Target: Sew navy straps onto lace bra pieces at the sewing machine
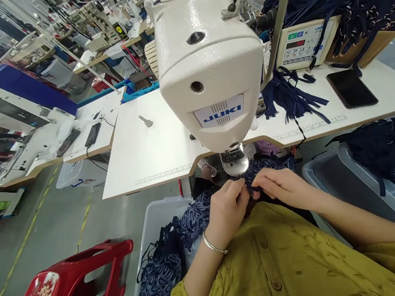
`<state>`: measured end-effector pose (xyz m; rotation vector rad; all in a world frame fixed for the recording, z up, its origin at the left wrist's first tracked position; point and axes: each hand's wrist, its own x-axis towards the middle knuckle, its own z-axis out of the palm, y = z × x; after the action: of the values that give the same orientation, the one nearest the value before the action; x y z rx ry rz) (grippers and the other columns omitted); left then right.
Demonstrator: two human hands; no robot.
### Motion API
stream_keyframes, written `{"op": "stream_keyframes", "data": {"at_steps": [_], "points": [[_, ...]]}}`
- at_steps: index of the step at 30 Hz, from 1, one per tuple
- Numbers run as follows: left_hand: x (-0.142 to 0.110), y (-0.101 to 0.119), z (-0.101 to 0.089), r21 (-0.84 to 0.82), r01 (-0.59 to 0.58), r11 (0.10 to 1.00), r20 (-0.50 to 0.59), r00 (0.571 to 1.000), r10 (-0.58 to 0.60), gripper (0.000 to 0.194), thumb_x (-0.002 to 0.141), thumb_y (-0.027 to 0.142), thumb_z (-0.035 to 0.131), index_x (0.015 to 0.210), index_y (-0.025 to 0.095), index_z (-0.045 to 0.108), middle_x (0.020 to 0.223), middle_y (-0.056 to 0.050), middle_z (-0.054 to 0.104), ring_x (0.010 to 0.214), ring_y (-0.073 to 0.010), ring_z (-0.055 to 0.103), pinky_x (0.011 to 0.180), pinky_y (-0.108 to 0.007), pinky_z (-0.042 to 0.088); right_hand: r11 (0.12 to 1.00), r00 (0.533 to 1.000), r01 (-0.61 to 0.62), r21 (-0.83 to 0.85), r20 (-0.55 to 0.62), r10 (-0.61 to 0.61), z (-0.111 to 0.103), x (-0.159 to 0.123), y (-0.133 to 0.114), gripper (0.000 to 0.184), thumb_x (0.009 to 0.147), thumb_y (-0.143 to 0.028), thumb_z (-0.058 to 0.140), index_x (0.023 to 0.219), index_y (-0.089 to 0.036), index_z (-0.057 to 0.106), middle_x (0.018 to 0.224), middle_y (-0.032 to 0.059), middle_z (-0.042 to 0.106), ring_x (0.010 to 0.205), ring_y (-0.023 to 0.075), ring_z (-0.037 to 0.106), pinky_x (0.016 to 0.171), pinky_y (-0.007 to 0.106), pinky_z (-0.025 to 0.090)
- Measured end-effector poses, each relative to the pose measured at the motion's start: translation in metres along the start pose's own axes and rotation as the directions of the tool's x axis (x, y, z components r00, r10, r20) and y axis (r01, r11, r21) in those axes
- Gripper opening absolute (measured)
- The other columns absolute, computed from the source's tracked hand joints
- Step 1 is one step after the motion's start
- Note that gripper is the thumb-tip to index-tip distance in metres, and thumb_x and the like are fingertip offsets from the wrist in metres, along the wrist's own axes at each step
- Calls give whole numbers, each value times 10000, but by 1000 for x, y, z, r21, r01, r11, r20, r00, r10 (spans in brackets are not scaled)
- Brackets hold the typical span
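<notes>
Both my hands meet in front of my chest, just below the needle end of a white sewing machine (209, 73). My left hand (229, 207), with a silver bangle at the wrist, pinches a dark navy strap (254, 188). From the other side, my right hand (279, 187) has its fingers closed on the same strap. Only a short piece of it shows between the fingers; the rest is hidden. Patterned navy fabric (199, 218) hangs under the machine and spills into a clear plastic bin (150, 232) at my left.
Navy straps (290, 92), a black phone (352, 89) and a control panel (309, 43) are on the table's right side. A box of straps with rings (369, 45) stands behind. Another bin (360, 170) is at right, a red stool (77, 285) at left.
</notes>
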<state>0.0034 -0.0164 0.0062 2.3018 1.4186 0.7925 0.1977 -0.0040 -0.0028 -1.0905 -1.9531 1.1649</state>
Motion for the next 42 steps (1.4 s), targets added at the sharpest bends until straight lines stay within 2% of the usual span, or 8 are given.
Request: {"op": "stream_keyframes", "data": {"at_steps": [13, 18, 23, 27, 31, 36, 40, 42], "points": [[1, 9, -3, -125, -97, 987, 169, 979, 117, 122, 883, 115, 465, 863, 204, 546, 723, 16, 538, 618, -103, 512, 563, -208, 413, 971, 970, -235, 45, -55, 237, 0, 6, -5, 51, 895, -249, 451, 919, -253, 496, 574, -85, 542, 449, 95, 586, 462, 190, 452], [-1, 8, -6, -284, -258, 923, 12, 962, 273, 112, 857, 103, 559, 916, 198, 564, 1195, -108, 550, 880, -126, 607, 800, -269, 512, 901, 959, -268, 341, 187, 214, -8, 10, -3, 139, 941, -364, 443, 971, -234, 484, 604, -74, 532, 437, 79, 523, 377, 166, 394], [-4, 3, -15, -391, -127, 912, 49, 986, 158, 127, 864, 96, 577, 916, 208, 549, 1006, -56, 640, 942, -139, 619, 809, -265, 514, 853, 940, -175, 492, 341, -4, -49, 18, 6, 346, 888, -481, 564, 1054, -178, 555, 586, -71, 485, 436, 61, 442, 415, 187, 338], [-9, -6, -22, -601, 98, 794, 50, 995, -85, 125, 852, 136, 630, 823, 206, 530, 923, -27, 665, 877, -135, 647, 777, -266, 526, 795, 999, 35, 606, -39, -14, -83, 31, 19, 358, 786, -540, 680, 921, -236, 550, 464, -104, 388, 464, 101, 434, 544, 253, 432], [-14, -16, -26, -815, 211, 539, 132, 974, -182, 186, 814, 147, 693, 777, 200, 519, 864, -7, 689, 791, -126, 669, 702, -241, 542, 682, 881, 266, 681, -458, 114, -95, 50, 25, 365, 742, -585, 692, 787, -277, 502, 462, -109, 188, 514, 127, 423, 775, 323, 488], [-9, -18, -26, -898, 252, 361, 159, 950, -270, 196, 799, 146, 720, 777, 202, 533, 866, 9, 712, 821, -121, 682, 728, -234, 545, 758, 812, 192, 623, -535, 234, -89, 61, 38, 318, 834, -575, 578, 772, -266, 533, 525, -77, 332, 543, 131, 447, 813, 347, 498], [4, -10, -21, -909, 280, 309, 176, 930, -324, 217, 796, 184, 730, 758, 198, 518, 859, -10, 731, 888, -149, 683, 763, -264, 543, 976, 650, 40, 215, -747, 138, -73, 43, 38, 306, 885, -540, 541, 895, -251, 639, 960, 27, 638, 961, 191, 579, 923, 355, 451], [9, -5, -16, -904, 321, 281, 205, 905, -373, 233, 787, 212, 742, 758, 197, 511, 864, -21, 736, 840, -151, 687, 706, -253, 541, 996, 768, 24, 85, -639, 36, -60, 28, 28, 359, 946, -509, 445, 870, -245, 675, 980, 41, 668, 984, 203, 599, 926, 350, 455]]}}
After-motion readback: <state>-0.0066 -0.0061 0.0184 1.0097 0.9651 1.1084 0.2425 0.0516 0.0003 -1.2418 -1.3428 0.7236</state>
